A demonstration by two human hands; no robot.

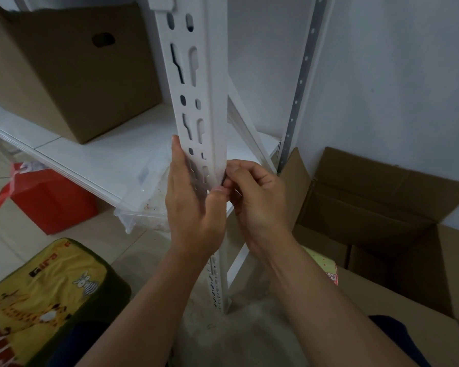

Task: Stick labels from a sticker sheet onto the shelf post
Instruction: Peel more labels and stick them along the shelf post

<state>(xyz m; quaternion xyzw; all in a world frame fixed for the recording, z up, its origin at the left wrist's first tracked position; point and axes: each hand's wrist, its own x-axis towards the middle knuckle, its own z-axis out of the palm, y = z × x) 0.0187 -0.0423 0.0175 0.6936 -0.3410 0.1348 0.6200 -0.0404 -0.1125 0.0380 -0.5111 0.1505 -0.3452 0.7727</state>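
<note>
Both hands are up at the white shelf post [194, 96], which runs from the top centre of the frame down to the floor at lower centre. The left hand [194, 205] lies flat against the post's slotted face, fingers straight and close together, reaching upward, with the thumb tucked across toward the post's right edge. Between that hand and the post sits a clear sticker sheet [199, 176]; the slots show through it, and the left fingers and thumb pin it against the metal. What is printed on it is too faint to tell.

The right hand [257, 197] comes in from the right, fingers curled inward, fingertips [229, 172] bunched at the post's right edge, just beside the left thumb. It pinches something small and dark there, right at the edge of the sheet; whether it is a label cannot be made out.

In the upper left a closed cardboard box [72, 72] stands on the white shelf board [96, 160]. Below the board, at left, a red bag [48, 200]. A yellow printed cushion [45, 292] fills the lower left corner. An open cardboard box [382, 207] sits at right, against the wall.
</note>
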